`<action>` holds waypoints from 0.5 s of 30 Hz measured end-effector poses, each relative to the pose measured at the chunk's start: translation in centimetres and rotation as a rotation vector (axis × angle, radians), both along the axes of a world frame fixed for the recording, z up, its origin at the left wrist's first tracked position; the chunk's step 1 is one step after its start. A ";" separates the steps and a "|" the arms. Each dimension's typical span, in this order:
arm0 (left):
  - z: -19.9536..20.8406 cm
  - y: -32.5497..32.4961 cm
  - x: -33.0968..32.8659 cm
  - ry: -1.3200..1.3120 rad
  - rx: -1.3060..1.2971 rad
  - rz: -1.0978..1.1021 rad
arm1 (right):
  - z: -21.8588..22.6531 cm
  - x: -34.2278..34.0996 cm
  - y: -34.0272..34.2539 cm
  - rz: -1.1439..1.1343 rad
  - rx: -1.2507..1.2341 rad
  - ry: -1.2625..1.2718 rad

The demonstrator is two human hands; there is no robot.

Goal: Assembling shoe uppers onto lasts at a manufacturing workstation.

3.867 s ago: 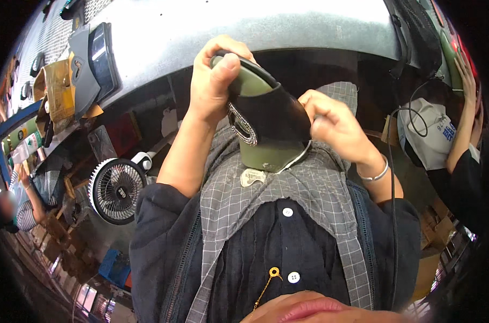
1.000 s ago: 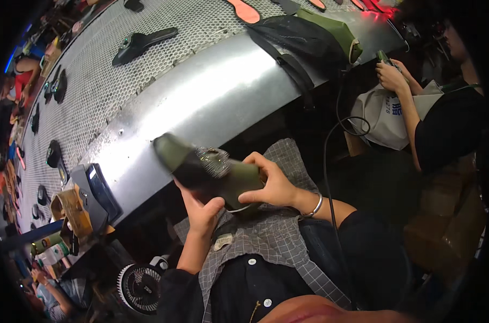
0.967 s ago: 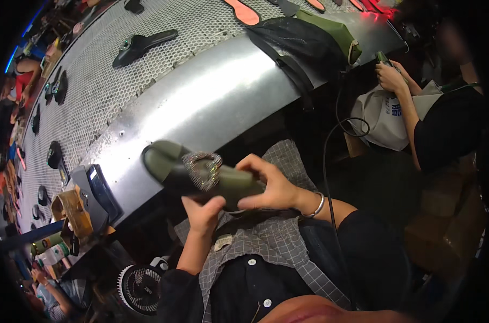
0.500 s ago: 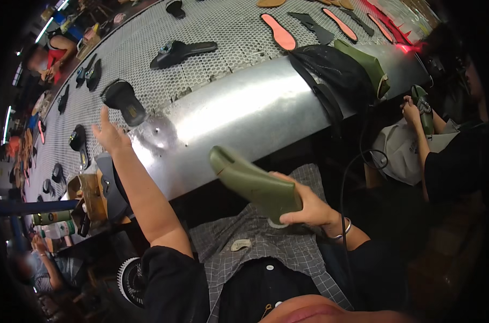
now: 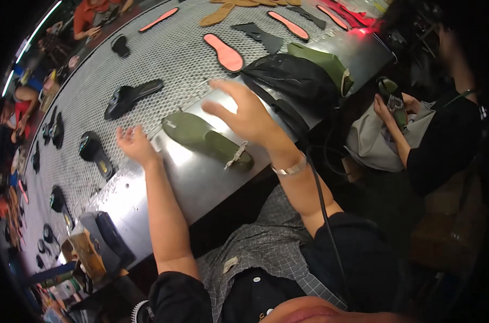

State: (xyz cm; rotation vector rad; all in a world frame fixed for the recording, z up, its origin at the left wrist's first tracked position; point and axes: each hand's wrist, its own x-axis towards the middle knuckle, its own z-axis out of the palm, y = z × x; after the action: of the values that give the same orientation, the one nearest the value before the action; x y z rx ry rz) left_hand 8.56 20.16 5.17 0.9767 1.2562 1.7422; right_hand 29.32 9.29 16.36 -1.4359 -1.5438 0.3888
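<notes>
A green shoe last (image 5: 193, 134) lies on the bare metal ledge, with pale cord tied at its near end. My right hand (image 5: 243, 110) is raised just beyond the last, fingers apart and blurred, with nothing in it. My left hand (image 5: 135, 145) hovers left of the last at the edge of the mesh belt, fingers spread and holding nothing. The nearest black sandals are one with a decorated strap (image 5: 128, 98) beyond my left hand and another (image 5: 96, 155) left of it.
Coral insoles (image 5: 223, 52) and black upper pieces (image 5: 260, 36) lie on the mesh belt (image 5: 185, 64). A black mesh bag (image 5: 293, 79) and another green last (image 5: 322, 64) sit on the ledge at right. A black cable (image 5: 324, 202) hangs beside my right arm. At right, a co-worker's hands (image 5: 384, 112) hold a last.
The green last has left my right hand and now lies on the ledge. My right hand has moved forward over the ledge. The view has shifted, and my left hand remains empty.
</notes>
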 end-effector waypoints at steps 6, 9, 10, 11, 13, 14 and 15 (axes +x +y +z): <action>0.6 0.1 1.8 -0.041 -0.063 0.009 | -2.5 4.2 12.9 -0.428 -0.288 -0.431; 1.1 0.2 2.5 -0.029 -0.045 -0.009 | -5.1 7.0 16.2 -0.584 -0.482 -0.670; 0.8 -0.2 2.2 -0.032 -0.055 -0.023 | -6.4 7.5 16.2 -0.574 -0.583 -0.685; 0.8 0.0 2.0 -0.031 -0.044 -0.028 | -6.4 7.5 16.0 -0.501 -0.604 -0.701; 0.3 0.4 1.7 0.021 -0.015 -0.069 | -6.0 7.3 15.6 -0.437 -0.603 -0.805; -0.2 0.6 1.6 0.071 0.003 -0.104 | -5.5 7.1 15.7 -0.418 -0.533 -0.793; -0.5 0.8 1.6 0.122 0.023 -0.140 | -4.9 7.0 15.6 -0.401 -0.463 -0.780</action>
State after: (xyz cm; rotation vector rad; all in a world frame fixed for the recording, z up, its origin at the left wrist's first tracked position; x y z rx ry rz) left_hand 10.21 20.93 4.69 1.1703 1.2155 1.6128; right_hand 36.36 24.89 11.44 -2.4013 -1.7506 -0.0944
